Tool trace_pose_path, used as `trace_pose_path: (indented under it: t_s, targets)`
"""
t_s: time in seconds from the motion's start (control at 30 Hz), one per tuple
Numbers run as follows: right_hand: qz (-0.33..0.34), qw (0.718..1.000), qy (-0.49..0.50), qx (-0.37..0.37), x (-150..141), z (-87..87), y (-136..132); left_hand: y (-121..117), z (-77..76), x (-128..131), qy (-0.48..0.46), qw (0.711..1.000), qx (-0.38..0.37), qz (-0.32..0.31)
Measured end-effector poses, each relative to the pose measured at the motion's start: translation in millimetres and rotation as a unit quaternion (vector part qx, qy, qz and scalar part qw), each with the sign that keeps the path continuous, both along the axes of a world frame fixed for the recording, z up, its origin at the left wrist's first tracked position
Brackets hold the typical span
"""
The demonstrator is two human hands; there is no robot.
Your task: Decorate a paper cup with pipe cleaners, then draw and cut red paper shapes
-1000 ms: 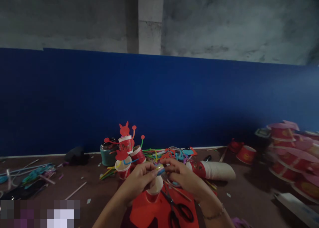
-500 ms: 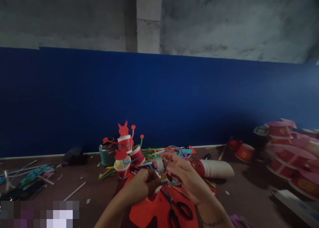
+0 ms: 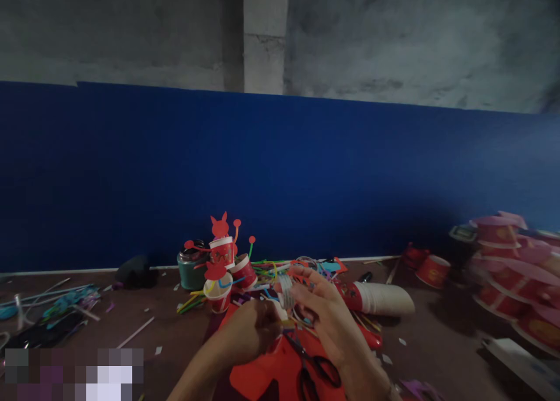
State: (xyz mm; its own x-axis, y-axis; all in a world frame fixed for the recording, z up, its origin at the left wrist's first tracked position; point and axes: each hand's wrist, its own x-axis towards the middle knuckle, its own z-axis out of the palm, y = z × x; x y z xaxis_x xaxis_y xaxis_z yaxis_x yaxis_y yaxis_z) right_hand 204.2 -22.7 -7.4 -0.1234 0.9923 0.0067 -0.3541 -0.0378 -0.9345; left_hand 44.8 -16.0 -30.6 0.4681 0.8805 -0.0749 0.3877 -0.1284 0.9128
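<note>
My left hand (image 3: 252, 330) is closed, its fingertips pinched round what looks like a small white and red paper cup (image 3: 280, 311), mostly hidden by the fingers. Facing it, my right hand (image 3: 326, 307) has its fingers curved against a pale, ribbed roll of tape (image 3: 286, 290). Below both hands lie black-handled scissors (image 3: 321, 369), blades pointing up toward the left hand. They rest on sheets of red paper (image 3: 258, 375). To the left stand red paper cups with cut-out figures (image 3: 222, 252) and straw arms.
A stack of paper cups (image 3: 385, 299) lies on its side at the right. Beyond it are a lone red cup (image 3: 433, 271) and a blurred heap of red cup pieces (image 3: 503, 272). A teal jar (image 3: 191, 269) stands behind the figures. Straws and scraps (image 3: 70, 304) litter the left.
The right hand's fingers have spread a little, and the roll of tape has tilted slightly. The left hand has turned a little. The whole view has shifted slightly.
</note>
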Motion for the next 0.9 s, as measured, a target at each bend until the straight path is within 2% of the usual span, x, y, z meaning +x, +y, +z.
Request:
trace_pose_path:
  t_s: [0.13, 0.23, 0.33, 0.47, 0.6, 0.73, 0.9]
  targets:
    - [0.009, 1.0, -0.007, 0.016, 4, 2.0, -1, 4, -10.2, 3, -0.009, 1.0, 0.013, 0.023]
    - [0.047, 0.999, -0.02, 0.019, 6, 2.7, -3, 8, -13.3, 5, -0.082, 0.995, -0.002, 0.052]
    - [0.088, 0.994, -0.053, 0.036, 8, 2.7, -6, 14, -13.3, 4, -0.117, 0.993, 0.001, 0.032]
    - [0.113, 0.979, -0.158, 0.06, 11, 2.0, -7, 20, -13.0, -1, -0.155, 0.987, 0.017, 0.024]
    - [0.101, 0.958, -0.253, 0.094, 14, 1.1, -7, 20, -8.9, -3, -0.161, 0.985, -0.007, 0.064]
    - [0.108, 0.954, -0.262, 0.095, 14, 3.4, -7, 16, -0.6, -2, -0.156, 0.984, 0.009, 0.084]
    - [0.112, 0.95, -0.274, 0.103, 14, 9.1, -9, 13, 7.3, -2, -0.189, 0.979, 0.004, 0.07]
